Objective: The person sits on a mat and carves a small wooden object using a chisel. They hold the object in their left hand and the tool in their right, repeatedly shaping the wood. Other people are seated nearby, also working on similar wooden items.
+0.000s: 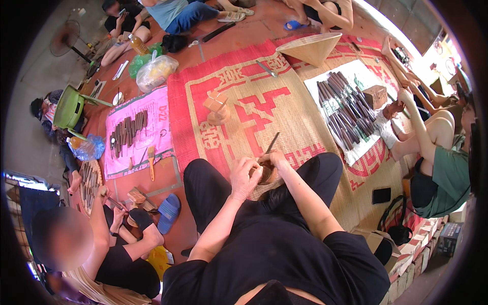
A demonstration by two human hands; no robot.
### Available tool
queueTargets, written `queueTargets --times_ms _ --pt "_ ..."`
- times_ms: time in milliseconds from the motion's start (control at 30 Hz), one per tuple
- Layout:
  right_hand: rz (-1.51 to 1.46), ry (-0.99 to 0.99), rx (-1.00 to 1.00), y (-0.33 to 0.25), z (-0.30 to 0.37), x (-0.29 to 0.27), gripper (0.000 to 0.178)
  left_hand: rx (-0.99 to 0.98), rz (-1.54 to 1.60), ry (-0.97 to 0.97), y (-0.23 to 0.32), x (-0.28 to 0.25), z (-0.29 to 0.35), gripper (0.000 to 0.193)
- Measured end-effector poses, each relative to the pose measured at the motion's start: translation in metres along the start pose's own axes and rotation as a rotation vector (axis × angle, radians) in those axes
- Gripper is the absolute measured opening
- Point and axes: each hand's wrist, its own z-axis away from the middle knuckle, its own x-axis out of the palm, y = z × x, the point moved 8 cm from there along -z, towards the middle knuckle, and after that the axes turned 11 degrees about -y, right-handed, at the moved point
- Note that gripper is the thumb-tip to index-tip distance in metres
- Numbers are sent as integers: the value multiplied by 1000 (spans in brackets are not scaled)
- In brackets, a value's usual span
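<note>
Between my bent knees, both hands are close together over a brown, rounded wooden-looking piece (266, 174), partly hidden by fingers. My left hand (244, 176) is closed with curled fingers against the piece's left side. My right hand (275, 159) is closed at its upper right. A thin dark stick-like tool (273, 142) juts up and away from beside my right fingers; its lower end is hidden. Ahead on the mat, a small tan block (215, 100) sits above a round tan wooden piece (218, 118).
Many dark carving tools (133, 133) lie on a pink cloth at left, near a brush (151, 163). More dark tools (351, 112) cover a white cloth at right. A conical hat (310, 49), phone (382, 196) and blue slipper (169, 213) lie around. People sit close on both sides.
</note>
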Motion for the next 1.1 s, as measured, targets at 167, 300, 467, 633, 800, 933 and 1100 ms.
queueTargets --times_ms 167,300,467,633,800,933,1100 --pt "7 111 62 -10 13 -12 16 51 -26 -45 11 2 1 12" --pt "98 -26 32 0 4 -5 28 30 13 -55 8 4 -1 12" --pt "134 160 35 14 -1 -46 30 36 -7 -67 11 8 0 14" --pt "-82 20 -2 -13 35 -9 34 17 28 -10 3 -4 -2 11" --pt "-167 10 -42 2 27 -8 31 -7 49 -15 2 -4 -8 12" --pt "-222 183 58 38 8 -46 31 13 46 -12 3 -1 -8 10" --pt "-237 -30 -69 14 23 -3 41 -40 72 21 -10 -9 -6 10"
